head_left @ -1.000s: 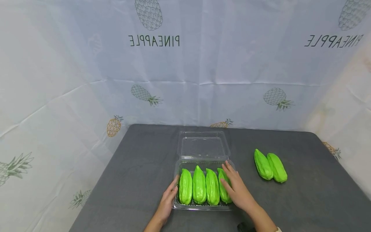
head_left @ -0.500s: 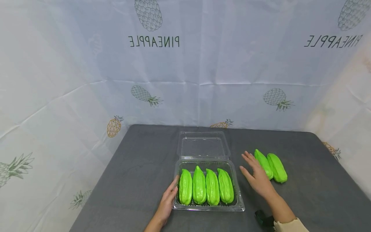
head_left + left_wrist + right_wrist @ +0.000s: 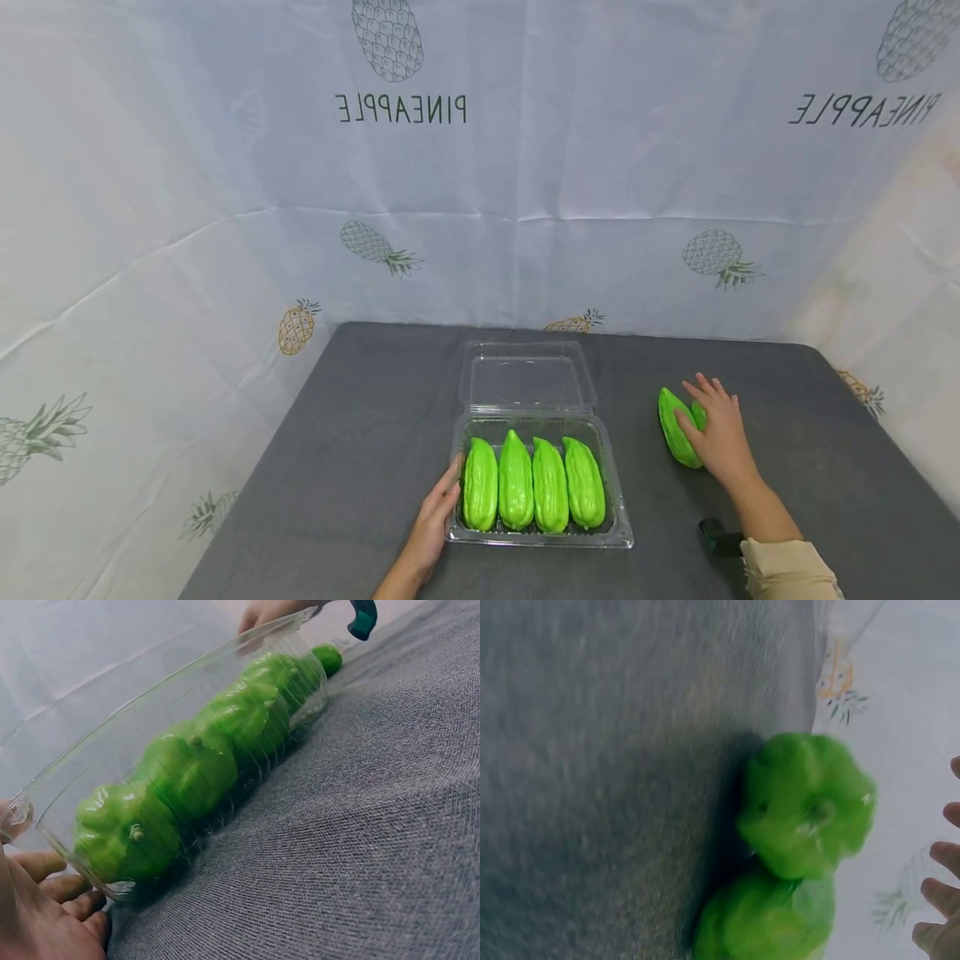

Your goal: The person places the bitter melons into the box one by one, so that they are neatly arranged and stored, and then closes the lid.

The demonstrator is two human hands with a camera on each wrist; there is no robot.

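A clear plastic clamshell box (image 3: pixel 615 533) stands with its lid (image 3: pixel 528 375) folded back; several glossy green ridged gourds (image 3: pixel 515 483) lie side by side in it. At the box's left edge, my left hand (image 3: pixel 431 521) holds the rim with the thumb, and its fingers (image 3: pixel 66 886) reach under the rim along the wall. My right hand (image 3: pixel 720 433) hovers over two loose gourds, fingers spread and holding nothing. The left loose gourd (image 3: pixel 678 429) shows beside the thumb; the right one is mostly hidden by the hand. In the right wrist view, both gourds (image 3: pixel 806 802) appear end-on, left of my fingers (image 3: pixel 945 896).
A dark grey cloth covers the table (image 3: pixel 375 433). Behind it and at the sides hangs a pale curtain (image 3: pixel 570 167) printed with pineapples. A dark strapped device (image 3: pixel 720 537) sits by my right wrist, next to a cream sleeve (image 3: pixel 791 571).
My right hand has moved right, from the rightmost gourd in the box to above the two loose gourds. The left hand and the box have stayed put.
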